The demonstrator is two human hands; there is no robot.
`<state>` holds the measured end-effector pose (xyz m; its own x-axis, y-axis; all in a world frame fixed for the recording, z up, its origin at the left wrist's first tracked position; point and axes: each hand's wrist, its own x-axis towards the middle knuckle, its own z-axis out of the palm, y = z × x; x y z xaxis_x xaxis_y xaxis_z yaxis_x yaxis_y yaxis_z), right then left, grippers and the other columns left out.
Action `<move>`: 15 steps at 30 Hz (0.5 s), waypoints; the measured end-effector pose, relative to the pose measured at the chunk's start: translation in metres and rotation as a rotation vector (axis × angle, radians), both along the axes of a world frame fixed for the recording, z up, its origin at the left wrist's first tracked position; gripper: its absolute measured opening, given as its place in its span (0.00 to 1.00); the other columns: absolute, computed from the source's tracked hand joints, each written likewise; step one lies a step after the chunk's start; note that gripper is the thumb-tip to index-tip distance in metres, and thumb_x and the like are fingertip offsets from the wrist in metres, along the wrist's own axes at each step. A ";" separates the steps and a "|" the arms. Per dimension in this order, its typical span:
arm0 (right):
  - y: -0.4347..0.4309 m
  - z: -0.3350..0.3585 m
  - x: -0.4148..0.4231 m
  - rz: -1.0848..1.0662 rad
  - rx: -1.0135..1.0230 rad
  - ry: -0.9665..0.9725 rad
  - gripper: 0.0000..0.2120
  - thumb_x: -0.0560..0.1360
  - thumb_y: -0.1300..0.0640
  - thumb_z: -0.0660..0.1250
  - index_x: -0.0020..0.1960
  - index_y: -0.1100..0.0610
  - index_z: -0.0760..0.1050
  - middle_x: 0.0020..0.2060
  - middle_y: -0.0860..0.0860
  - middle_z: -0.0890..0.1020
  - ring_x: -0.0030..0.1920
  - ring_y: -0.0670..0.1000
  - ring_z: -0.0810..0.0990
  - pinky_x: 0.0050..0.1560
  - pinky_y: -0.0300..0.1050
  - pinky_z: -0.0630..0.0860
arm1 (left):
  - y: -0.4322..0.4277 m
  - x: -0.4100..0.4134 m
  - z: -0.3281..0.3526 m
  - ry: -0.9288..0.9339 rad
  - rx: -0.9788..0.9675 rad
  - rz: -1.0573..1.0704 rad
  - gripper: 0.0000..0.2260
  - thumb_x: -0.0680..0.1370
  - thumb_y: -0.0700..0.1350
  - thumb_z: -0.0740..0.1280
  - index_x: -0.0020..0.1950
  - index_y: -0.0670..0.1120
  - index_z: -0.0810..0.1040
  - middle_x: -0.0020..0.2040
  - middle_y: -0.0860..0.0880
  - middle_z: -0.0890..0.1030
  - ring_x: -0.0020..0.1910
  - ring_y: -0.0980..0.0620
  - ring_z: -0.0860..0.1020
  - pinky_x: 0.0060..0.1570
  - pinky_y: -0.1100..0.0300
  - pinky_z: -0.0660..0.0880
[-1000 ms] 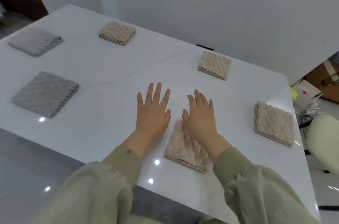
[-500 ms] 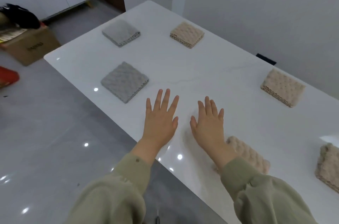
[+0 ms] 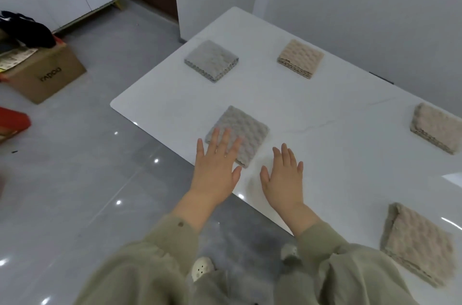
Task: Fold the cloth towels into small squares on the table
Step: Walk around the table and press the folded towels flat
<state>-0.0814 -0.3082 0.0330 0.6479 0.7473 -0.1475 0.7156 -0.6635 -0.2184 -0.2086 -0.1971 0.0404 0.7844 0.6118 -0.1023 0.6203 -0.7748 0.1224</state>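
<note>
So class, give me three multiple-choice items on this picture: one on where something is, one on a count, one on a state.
1. Where do the left hand's fingers lie?
A. on the near grey towel
B. on the cardboard box
C. on a beige towel

2. How many folded towels show on the table?
A. two
B. five
C. eight

3. How is the right hand?
A. clenched round a towel
B. open and flat, holding nothing
C. out of view

Answers:
1 A: the left hand overlaps the corner of the near grey towel.
2 B: two grey and three beige lie on the table.
3 B: the right hand is spread, beside that towel.
</note>
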 end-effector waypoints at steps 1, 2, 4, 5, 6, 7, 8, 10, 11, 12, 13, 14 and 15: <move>0.005 0.003 -0.003 -0.004 0.014 0.006 0.27 0.80 0.50 0.53 0.76 0.59 0.53 0.77 0.56 0.52 0.77 0.55 0.49 0.74 0.57 0.47 | 0.004 -0.001 0.004 0.013 -0.016 -0.013 0.29 0.81 0.56 0.49 0.77 0.51 0.37 0.77 0.46 0.37 0.75 0.45 0.34 0.71 0.40 0.38; 0.010 0.005 -0.004 -0.007 0.043 0.020 0.27 0.80 0.50 0.54 0.76 0.59 0.54 0.77 0.56 0.53 0.77 0.55 0.50 0.74 0.56 0.47 | 0.009 -0.002 0.007 0.015 -0.030 -0.028 0.29 0.81 0.56 0.49 0.77 0.51 0.38 0.77 0.46 0.37 0.75 0.45 0.34 0.72 0.41 0.39; 0.021 0.009 -0.004 -0.041 0.162 0.116 0.27 0.80 0.53 0.56 0.76 0.60 0.54 0.76 0.55 0.55 0.76 0.54 0.52 0.75 0.53 0.48 | 0.022 0.000 0.008 -0.003 -0.084 -0.040 0.28 0.82 0.55 0.50 0.77 0.51 0.40 0.78 0.46 0.39 0.76 0.46 0.36 0.73 0.42 0.41; 0.025 0.011 -0.003 -0.076 0.244 0.207 0.27 0.80 0.54 0.57 0.76 0.60 0.54 0.76 0.55 0.56 0.76 0.53 0.53 0.75 0.50 0.49 | 0.032 0.003 0.006 -0.039 -0.150 -0.015 0.28 0.82 0.54 0.51 0.78 0.51 0.42 0.78 0.47 0.40 0.76 0.47 0.37 0.73 0.43 0.42; 0.029 0.012 -0.002 -0.114 0.320 0.306 0.28 0.80 0.55 0.58 0.76 0.59 0.52 0.76 0.54 0.56 0.76 0.52 0.54 0.75 0.46 0.50 | 0.041 0.005 0.001 -0.105 -0.246 0.036 0.28 0.82 0.52 0.53 0.78 0.50 0.44 0.78 0.48 0.41 0.76 0.48 0.39 0.74 0.45 0.43; 0.032 0.012 0.000 -0.155 0.376 0.394 0.29 0.80 0.54 0.58 0.77 0.58 0.51 0.76 0.52 0.57 0.75 0.50 0.54 0.73 0.42 0.51 | 0.051 0.008 -0.003 -0.195 -0.359 0.099 0.28 0.81 0.51 0.54 0.78 0.50 0.46 0.78 0.49 0.43 0.77 0.49 0.40 0.74 0.47 0.44; 0.036 0.012 0.003 -0.193 0.413 0.458 0.29 0.80 0.54 0.57 0.77 0.57 0.50 0.76 0.50 0.56 0.75 0.48 0.55 0.72 0.39 0.51 | 0.060 0.012 -0.007 -0.306 -0.470 0.157 0.27 0.82 0.50 0.56 0.78 0.50 0.47 0.78 0.49 0.45 0.77 0.51 0.42 0.75 0.50 0.45; 0.043 0.010 0.012 -0.257 0.470 0.542 0.28 0.81 0.52 0.56 0.77 0.54 0.49 0.76 0.47 0.56 0.74 0.46 0.55 0.70 0.36 0.52 | 0.075 0.018 -0.014 -0.477 -0.638 0.244 0.26 0.82 0.48 0.56 0.78 0.50 0.50 0.78 0.51 0.47 0.77 0.54 0.44 0.74 0.56 0.45; 0.047 0.006 0.016 -0.298 0.503 0.582 0.28 0.81 0.51 0.56 0.77 0.53 0.49 0.75 0.46 0.56 0.74 0.45 0.55 0.69 0.36 0.53 | 0.081 0.021 -0.017 -0.511 -0.709 0.277 0.25 0.82 0.48 0.55 0.77 0.51 0.50 0.78 0.52 0.49 0.76 0.56 0.45 0.74 0.58 0.46; 0.052 0.002 0.020 -0.350 0.536 0.626 0.28 0.81 0.51 0.55 0.77 0.53 0.49 0.76 0.46 0.56 0.74 0.45 0.56 0.68 0.36 0.54 | 0.088 0.024 -0.020 -0.522 -0.787 0.304 0.24 0.83 0.49 0.54 0.77 0.51 0.50 0.78 0.53 0.49 0.76 0.57 0.47 0.73 0.60 0.46; 0.058 -0.003 0.025 -0.410 0.563 0.672 0.27 0.81 0.51 0.55 0.77 0.53 0.49 0.76 0.46 0.56 0.74 0.46 0.56 0.68 0.36 0.54 | 0.096 0.028 -0.022 -0.520 -0.872 0.336 0.24 0.83 0.49 0.54 0.77 0.52 0.51 0.78 0.54 0.50 0.76 0.58 0.49 0.72 0.62 0.48; 0.064 -0.009 0.028 -0.469 0.577 0.710 0.27 0.82 0.51 0.54 0.77 0.53 0.49 0.76 0.47 0.56 0.75 0.47 0.56 0.68 0.37 0.54 | 0.104 0.032 -0.023 -0.511 -0.948 0.371 0.23 0.83 0.49 0.54 0.77 0.52 0.51 0.78 0.55 0.52 0.76 0.58 0.51 0.72 0.63 0.49; 0.068 -0.015 0.029 -0.519 0.584 0.735 0.26 0.82 0.51 0.54 0.77 0.53 0.49 0.76 0.48 0.56 0.75 0.49 0.56 0.68 0.37 0.55 | 0.111 0.034 -0.024 -0.499 -1.001 0.404 0.23 0.83 0.50 0.53 0.77 0.53 0.52 0.78 0.55 0.53 0.75 0.57 0.53 0.71 0.62 0.51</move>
<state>-0.0526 -0.2397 0.0184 0.8046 0.4870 -0.3397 -0.0600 -0.5025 -0.8625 -0.1742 -0.0858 0.0166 0.6419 0.6459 -0.4133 0.5094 0.0437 0.8594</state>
